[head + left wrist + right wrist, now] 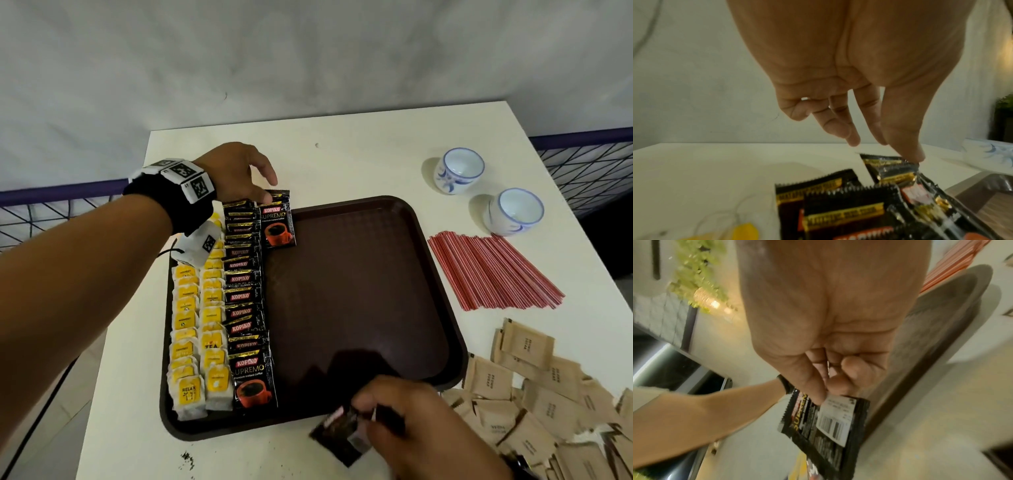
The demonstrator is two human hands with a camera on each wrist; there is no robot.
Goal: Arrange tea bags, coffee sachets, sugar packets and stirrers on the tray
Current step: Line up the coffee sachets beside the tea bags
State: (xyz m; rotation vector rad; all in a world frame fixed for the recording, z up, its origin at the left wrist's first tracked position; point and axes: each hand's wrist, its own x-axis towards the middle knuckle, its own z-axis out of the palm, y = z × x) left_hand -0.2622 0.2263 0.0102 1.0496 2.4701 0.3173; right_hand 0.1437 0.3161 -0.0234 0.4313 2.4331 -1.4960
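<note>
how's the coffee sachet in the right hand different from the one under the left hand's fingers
The left hand's sachet lies front up at the far end of the tray; the right hand's sachet is held off the tray, near its front edge, barcode back showing in the wrist view. The left hand touches its sachet's top edge with fingertips; the right hand pinches its one. Both are black coffee sachets.

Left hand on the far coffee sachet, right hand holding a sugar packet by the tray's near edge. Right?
Wrong item: the right hand holds a black coffee sachet, its barcode side showing in the right wrist view. The rest stands: the left hand touches the far sachet.
</note>
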